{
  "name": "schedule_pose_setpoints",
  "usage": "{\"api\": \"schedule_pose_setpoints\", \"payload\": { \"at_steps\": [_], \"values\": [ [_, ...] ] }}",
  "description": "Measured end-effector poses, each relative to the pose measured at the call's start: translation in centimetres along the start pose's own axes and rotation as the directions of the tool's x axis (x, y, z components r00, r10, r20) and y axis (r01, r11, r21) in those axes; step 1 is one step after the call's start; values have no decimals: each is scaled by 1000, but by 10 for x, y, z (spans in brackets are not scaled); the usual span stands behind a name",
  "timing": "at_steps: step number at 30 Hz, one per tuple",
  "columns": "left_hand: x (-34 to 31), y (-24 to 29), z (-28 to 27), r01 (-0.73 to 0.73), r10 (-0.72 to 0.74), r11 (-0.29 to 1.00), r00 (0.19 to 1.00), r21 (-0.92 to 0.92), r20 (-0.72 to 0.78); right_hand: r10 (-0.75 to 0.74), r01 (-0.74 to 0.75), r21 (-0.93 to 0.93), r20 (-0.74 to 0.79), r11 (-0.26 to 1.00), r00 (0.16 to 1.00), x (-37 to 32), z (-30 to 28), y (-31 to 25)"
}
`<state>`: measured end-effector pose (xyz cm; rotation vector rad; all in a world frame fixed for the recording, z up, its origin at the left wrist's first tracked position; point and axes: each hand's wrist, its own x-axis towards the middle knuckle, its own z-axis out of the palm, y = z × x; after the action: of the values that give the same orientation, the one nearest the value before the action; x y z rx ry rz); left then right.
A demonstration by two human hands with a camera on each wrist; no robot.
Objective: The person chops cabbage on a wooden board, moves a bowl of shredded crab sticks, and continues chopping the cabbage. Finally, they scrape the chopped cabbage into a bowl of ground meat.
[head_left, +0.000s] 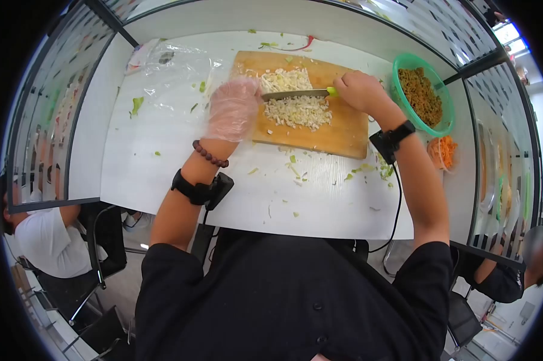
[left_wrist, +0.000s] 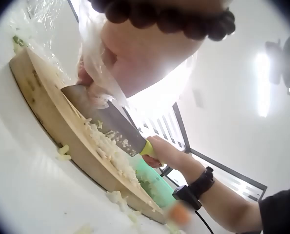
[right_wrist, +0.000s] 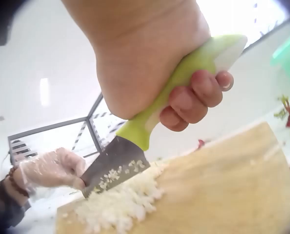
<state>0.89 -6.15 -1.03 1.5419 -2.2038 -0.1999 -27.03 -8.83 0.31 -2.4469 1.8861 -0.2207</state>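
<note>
My right hand (head_left: 363, 91) grips the green-and-white handle (right_wrist: 184, 73) of a kitchen knife (head_left: 296, 94), fingers wrapped round it. The blade lies across a heap of finely chopped pale cabbage (head_left: 300, 114) on a wooden cutting board (head_left: 343, 135). At the blade's tip end, my left hand (head_left: 230, 109), in a clear plastic glove, pinches the blade with thumb and fingers. White bits cling to the blade's side (right_wrist: 116, 163) in the right wrist view. From the left wrist, the blade (left_wrist: 103, 114) stands on edge over the board.
Right of the board are a green basket (head_left: 397, 99) of brown minced food and a bag of shredded carrot (head_left: 443, 151). A clear plastic bag (head_left: 175, 75) lies at the back left. Leaf scraps (head_left: 137, 105) are scattered on the white table (head_left: 163, 174). Low partitions enclose its sides.
</note>
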Motion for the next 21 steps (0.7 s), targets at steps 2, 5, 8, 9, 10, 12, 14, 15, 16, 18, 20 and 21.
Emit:
{"api": "schedule_pose_setpoints", "payload": {
  "at_steps": [2, 5, 8, 9, 10, 12, 14, 15, 16, 18, 20, 21],
  "values": [
    [-4, -2, 7, -21, 21, 999, 1000, -46, 5, 38, -34, -51, 70, 998, 997, -2, -9, 3],
    [2, -6, 5, -36, 36, 999, 999, -3, -18, 26, -24, -47, 53, 999, 998, 8, 0, 6],
    [-7, -6, 14, -73, 72, 997, 996, -7, -47, 71, -66, -49, 106, 997, 992, -1, -2, 4],
    [-2, -9, 14, -84, 83, 996, 993, -13, -85, 78, -71, -65, 123, 995, 989, 7, -14, 0],
    [-2, -10, 14, -70, 67, 997, 995, -37, -72, 102, -92, -82, 130, 992, 986, 6, -22, -4],
    [-4, -10, 11, -32, 28, 996, 998, -86, -49, 56, -52, -51, 81, 997, 995, 6, -4, 2],
    [-4, -1, 10, 6, -6, 1000, 1000, 1, 16, 57, -54, -44, 85, 998, 995, -3, 9, 8],
    [2, -1, 8, 21, -23, 998, 1000, 54, 21, 62, -57, -58, 85, 997, 994, 5, 1, 6],
    [2, -2, 5, -2, 2, 999, 1000, 42, 5, 77, -71, -68, 93, 995, 993, 6, -5, 3],
    [-3, -4, 2, -43, 43, 999, 999, 11, -20, 60, -54, -91, 66, 994, 996, -2, -23, -6],
    [-2, 0, -11, -18, 18, 1000, 1000, -8, -20, 47, -43, -91, 43, 995, 998, -8, -33, -13],
    [-3, 3, -14, -7, 7, 1000, 1000, -20, -15, 51, -47, -81, 37, 996, 998, -12, -36, -13]
  ]
}}
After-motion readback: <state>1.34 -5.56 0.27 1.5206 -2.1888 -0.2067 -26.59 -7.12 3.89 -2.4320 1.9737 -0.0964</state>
